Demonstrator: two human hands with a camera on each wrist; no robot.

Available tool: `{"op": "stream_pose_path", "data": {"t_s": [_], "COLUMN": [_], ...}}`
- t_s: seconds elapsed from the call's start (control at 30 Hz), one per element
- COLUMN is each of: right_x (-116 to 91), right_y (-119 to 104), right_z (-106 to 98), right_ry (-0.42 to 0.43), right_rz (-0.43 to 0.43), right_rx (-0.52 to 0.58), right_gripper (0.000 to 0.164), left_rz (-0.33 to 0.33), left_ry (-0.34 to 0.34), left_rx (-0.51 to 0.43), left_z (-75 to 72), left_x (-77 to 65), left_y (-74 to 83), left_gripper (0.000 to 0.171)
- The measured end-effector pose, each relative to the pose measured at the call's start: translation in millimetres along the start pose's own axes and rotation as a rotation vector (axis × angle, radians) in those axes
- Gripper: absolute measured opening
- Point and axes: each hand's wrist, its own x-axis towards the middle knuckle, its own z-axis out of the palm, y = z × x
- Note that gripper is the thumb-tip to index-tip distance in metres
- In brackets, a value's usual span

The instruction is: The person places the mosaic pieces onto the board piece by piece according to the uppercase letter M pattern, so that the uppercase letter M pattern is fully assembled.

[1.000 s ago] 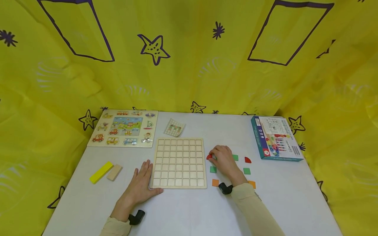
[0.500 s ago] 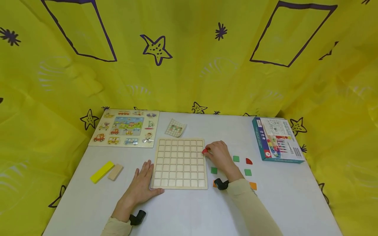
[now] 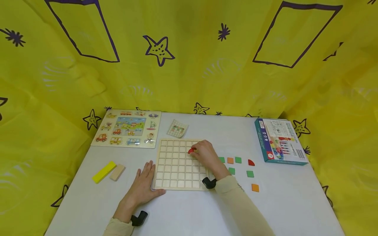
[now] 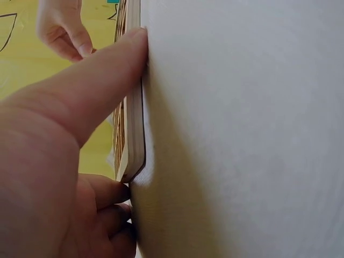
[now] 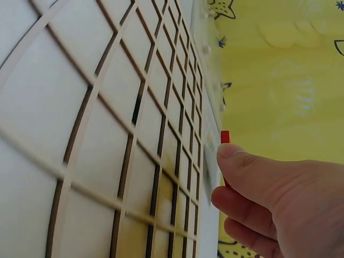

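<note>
A pale wooden grid board (image 3: 173,165) lies flat in the middle of the table. My left hand (image 3: 140,186) rests at its near left corner, fingers straight along the left side and thumb at the front edge; in the left wrist view the thumb (image 4: 97,80) touches the board's edge (image 4: 135,140). Between thumb and fingers my right hand (image 3: 206,157) pinches a red quarter-circle tile (image 3: 190,151), over the upper right cells of the grid. In the right wrist view the tile (image 5: 225,137) shows edge-on above the thumb, partly hidden by the fingers.
Right of the board lie green tiles (image 3: 250,174), orange tiles (image 3: 255,187) and another red quarter-circle tile (image 3: 251,162). A boxed set (image 3: 280,141) stands far right. Behind the board is a pattern card (image 3: 177,128); left are a picture puzzle (image 3: 130,127), a yellow block (image 3: 104,172) and a plain wooden block (image 3: 117,172).
My right hand has carried the red quarter-circle tile leftward, from among the loose tiles to over the board's upper right cells. Tiles it covered now show. The left hand stays at the corner.
</note>
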Motion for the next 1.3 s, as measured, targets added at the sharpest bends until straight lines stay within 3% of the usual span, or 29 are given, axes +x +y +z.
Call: {"op": "stream_pose_path", "data": {"t_s": [0.4,0.8,1.3], "right_x": [17.4,32.6,42.1], "right_y": [-25.3,-39.8,-51.6], "right_z": [18.3,38.2,53.8], "right_ry": [-0.057,-0.083,-0.068], "right_rz": [-0.017,-0.038,-0.047], "right_rx": [0.065,0.048,-0.019], "right_gripper": [0.023,0.022,0.024], "left_rz": [-0.005,-0.017,-0.011], "left_ry": [-0.005,-0.031,-0.012], "left_rx": [0.004,0.014,0.028], "left_z": [2.6,1.6,0.1], "left_x": [-0.9,-0.1,-0.9], "left_y": [-0.4,1.6,-1.3], "left_gripper": [0.113,0.114,0.113]}}
